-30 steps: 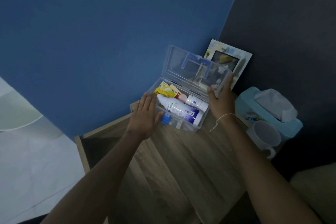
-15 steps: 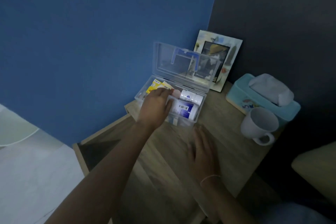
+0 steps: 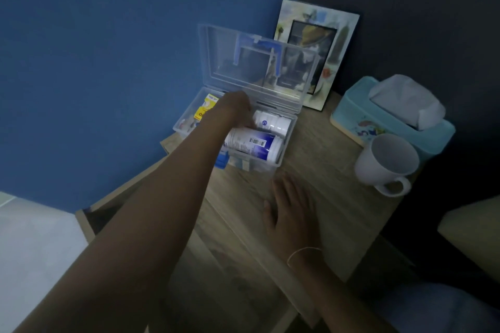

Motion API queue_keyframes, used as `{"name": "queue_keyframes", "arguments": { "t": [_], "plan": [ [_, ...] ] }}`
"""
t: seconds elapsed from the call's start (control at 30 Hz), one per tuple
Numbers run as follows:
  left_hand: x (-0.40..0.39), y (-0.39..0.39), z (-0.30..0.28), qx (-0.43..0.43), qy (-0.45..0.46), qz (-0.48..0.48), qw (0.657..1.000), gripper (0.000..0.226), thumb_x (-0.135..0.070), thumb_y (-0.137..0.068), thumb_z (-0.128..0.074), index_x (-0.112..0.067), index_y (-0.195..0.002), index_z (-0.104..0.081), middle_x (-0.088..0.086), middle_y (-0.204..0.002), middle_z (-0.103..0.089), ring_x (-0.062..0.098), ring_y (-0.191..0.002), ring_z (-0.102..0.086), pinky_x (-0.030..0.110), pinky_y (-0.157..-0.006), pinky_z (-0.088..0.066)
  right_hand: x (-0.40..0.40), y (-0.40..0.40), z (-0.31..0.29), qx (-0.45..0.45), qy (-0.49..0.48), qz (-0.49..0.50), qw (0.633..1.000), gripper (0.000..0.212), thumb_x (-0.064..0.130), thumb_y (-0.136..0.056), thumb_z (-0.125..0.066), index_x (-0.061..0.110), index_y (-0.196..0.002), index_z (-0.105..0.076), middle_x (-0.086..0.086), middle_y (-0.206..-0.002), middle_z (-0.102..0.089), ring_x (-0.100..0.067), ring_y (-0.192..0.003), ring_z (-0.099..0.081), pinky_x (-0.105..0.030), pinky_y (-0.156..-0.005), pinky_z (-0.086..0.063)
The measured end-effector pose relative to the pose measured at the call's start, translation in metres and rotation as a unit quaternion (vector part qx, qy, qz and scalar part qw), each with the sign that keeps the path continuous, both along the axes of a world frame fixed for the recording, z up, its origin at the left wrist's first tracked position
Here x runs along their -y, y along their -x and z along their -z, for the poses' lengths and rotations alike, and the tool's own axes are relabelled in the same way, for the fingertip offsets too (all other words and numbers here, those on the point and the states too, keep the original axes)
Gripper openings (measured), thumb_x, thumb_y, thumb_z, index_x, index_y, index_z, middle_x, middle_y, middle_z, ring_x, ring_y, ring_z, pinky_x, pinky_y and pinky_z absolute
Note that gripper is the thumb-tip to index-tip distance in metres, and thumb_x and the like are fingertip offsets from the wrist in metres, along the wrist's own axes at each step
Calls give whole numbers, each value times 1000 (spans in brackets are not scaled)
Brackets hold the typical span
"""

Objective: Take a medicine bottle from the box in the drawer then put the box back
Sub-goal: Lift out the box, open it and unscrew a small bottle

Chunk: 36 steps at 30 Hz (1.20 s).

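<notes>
A clear plastic box stands on the wooden tabletop with its lid up. Inside lie a large white bottle with a blue label, a small white medicine bottle behind it, and a yellow packet at the left. My left hand reaches down into the box, with its fingers at the left end of the small bottle. The fingers are hidden behind the back of the hand. My right hand rests flat on the tabletop in front of the box, fingers apart, holding nothing.
A photo frame leans in the corner behind the box. A teal tissue box and a white mug stand at the right. The open drawer shows at lower left, under my left forearm. A blue wall is behind.
My right hand let go of the lid and came down flat onto the tabletop. My left hand moved from the box's front edge into the box, toward the small bottle.
</notes>
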<state>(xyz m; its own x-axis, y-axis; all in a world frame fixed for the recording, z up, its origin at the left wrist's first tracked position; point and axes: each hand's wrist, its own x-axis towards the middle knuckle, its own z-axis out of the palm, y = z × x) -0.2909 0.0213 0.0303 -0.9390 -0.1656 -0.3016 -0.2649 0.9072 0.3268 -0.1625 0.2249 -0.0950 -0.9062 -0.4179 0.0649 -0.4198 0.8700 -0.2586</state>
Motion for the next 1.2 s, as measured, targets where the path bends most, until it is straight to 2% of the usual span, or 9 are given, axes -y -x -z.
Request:
{"name": "queue_keyframes", "arguments": {
  "t": [0.23,0.4,0.63,0.83,0.93,1.0,1.07,1.13,1.2],
  "plan": [
    [1,8,-2,49,24,29,998,36,-25,-82,-65,-7,-112,-67,16,-115,-66,31,-105,-61,33,-86,-46,-1,-2,-2,4,7,7,1000,53,41,-96,-41,16,-143,-42,-8,-149,-46,-23,-138,-41,-43,-115,-29],
    [-1,-4,0,-51,-19,-33,998,26,-14,-74,-67,-7,-98,-72,16,-107,-70,32,-101,-63,29,-77,-44,-1,-2,-1,16,5,2,1000,55,44,-97,-33,18,-145,-37,-6,-152,-41,-22,-141,-35,-43,-116,-27],
    [-14,-53,-14,-216,-58,-87,971,34,-17,-78,-67,-6,-109,-59,22,-111,-60,36,-100,-58,30,-74,-39,-1,-1,-5,25,-9,2,1000,56,48,-96,-28,22,-146,-34,-2,-155,-37,-19,-144,-29,-39,-117,-23],
    [-51,-144,-15,-258,-113,-102,954,34,-25,-83,-62,-13,-114,-57,14,-105,-67,30,-93,-63,30,-73,-44,-3,-5,-20,37,48,12,998,53,42,-91,-43,21,-140,-44,-4,-150,-44,-24,-138,-37,-43,-112,-27],
    [-68,-196,-7,-247,-138,-88,955,30,-26,-85,-63,-13,-111,-56,11,-101,-68,24,-86,-64,26,-69,-44,-6,-2,-29,121,110,6,986,47,27,-88,-57,18,-134,-53,-3,-148,-45,-23,-139,-37,-41,-114,-29],
    [-78,-226,-3,-244,-157,-76,954,27,-25,-85,-64,-15,-109,-56,6,-102,-67,16,-85,-62,17,-67,-38,-5,-7,-45,241,298,59,922,31,11,-87,-62,9,-118,-65,-13,-131,-60,-27,-124,-54,-37,-103,-43],
    [-84,-247,0,-249,-176,-64,950,27,-22,-85,-65,-17,-110,-58,3,-108,-62,14,-90,-61,16,-74,-41,-3,-21,-63,335,466,135,808,21,8,-90,-60,6,-110,-68,-14,-112,-69,-25,-104,-65,-29,-88,-53],
    [-89,-262,0,-258,-188,-50,946,29,-20,-85,-65,-19,-113,-60,0,-114,-57,11,-93,-59,24,-84,-49,-5,-41,-76,437,547,158,696,20,14,-92,-59,6,-106,-70,-11,-94,-74,-21,-83,-70,-28,-72,-58],
    [-92,-272,-2,-263,-192,-28,945,31,-22,-85,-65,-21,-115,-59,-2,-114,-58,9,-96,-57,29,-88,-50,-8,-63,-87,533,562,143,617,23,28,-92,-59,11,-94,-76,-7,-82,-77,-14,-68,-72,-23,-56,-57]
  ]
}}
